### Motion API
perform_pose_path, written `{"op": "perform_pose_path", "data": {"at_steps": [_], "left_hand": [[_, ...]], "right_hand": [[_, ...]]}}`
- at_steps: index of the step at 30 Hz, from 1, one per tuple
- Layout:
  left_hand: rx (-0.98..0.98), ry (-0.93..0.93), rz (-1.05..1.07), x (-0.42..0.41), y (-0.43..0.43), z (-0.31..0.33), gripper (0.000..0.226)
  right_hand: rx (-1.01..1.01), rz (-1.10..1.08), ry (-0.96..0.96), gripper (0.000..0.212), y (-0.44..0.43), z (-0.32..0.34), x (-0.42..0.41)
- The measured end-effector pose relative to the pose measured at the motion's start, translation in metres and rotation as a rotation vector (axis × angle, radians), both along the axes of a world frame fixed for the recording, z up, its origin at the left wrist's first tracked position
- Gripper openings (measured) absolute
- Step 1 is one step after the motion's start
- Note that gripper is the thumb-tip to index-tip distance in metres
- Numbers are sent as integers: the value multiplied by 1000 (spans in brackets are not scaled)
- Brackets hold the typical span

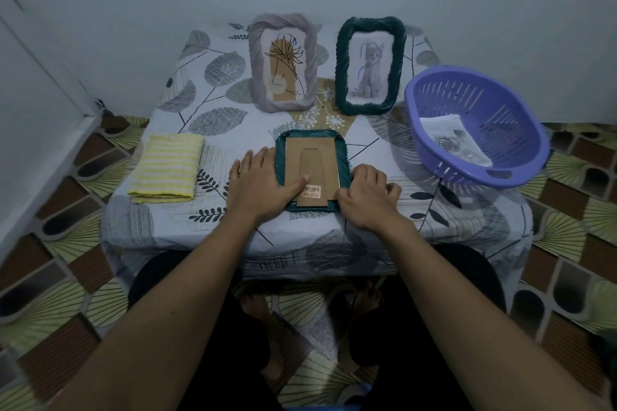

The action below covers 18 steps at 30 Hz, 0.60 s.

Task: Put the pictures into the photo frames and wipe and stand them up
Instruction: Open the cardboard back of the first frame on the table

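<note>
The face-down frame, dark green with a twisted rim, lies flat on the tablecloth at the near edge of the table, right in front of me. Its brown cardboard back faces up, with the fold-out stand lying flat against it and a barcode sticker near the stand's lower end.

My left hand lies flat over the frame's left side. The fingers are straight and grasp nothing, and the thumb presses on the cardboard beside the sticker. My right hand is at the frame's right edge by the lower corner of the back, with its fingers curled in on that edge. I cannot tell whether they pinch the rim or a catch.

Behind it two frames stand upright, side by side and apart. The grey frame on the left holds a flower drawing. The green frame on the right holds a cat picture.

To the right sits a purple basket with slotted walls, and a rose picture lies inside it. To the left, well apart from the frame, lies a folded yellow striped cloth. Patterned floor tiles surround the table.
</note>
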State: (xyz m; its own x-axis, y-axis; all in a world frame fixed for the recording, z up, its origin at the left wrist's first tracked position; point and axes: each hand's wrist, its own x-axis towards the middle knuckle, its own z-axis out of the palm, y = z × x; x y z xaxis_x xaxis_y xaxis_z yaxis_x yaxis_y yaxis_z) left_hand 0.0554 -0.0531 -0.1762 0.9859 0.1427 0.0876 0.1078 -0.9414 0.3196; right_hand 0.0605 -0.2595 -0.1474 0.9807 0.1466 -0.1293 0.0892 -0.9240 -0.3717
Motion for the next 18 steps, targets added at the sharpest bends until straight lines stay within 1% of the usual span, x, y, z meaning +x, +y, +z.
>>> {"op": "perform_pose_path", "data": {"at_steps": [2,4,6,7,10,15,18], "left_hand": [[-7,-3,7,0,-1,0,106],[-35,-18,22,-1,-1,1,108],[-64,-58,16,-3,-1,2,105],[-74,-81,9,-3,-1,3,101],[-67,-104,13,-5,-2,4,87],[-108,-110,2,-6,-2,4,61],[-131,-90,18,-4,-2,7,50]], "right_hand": [[13,-17,8,32,0,2,1],[42,-30,-9,43,-1,3,1],[86,-48,-35,57,-1,5,0],[118,-61,-46,60,-1,7,0],[204,-67,-37,53,1,9,0],[234,-76,10,47,8,9,0],[258,-105,27,46,8,10,1]]}}
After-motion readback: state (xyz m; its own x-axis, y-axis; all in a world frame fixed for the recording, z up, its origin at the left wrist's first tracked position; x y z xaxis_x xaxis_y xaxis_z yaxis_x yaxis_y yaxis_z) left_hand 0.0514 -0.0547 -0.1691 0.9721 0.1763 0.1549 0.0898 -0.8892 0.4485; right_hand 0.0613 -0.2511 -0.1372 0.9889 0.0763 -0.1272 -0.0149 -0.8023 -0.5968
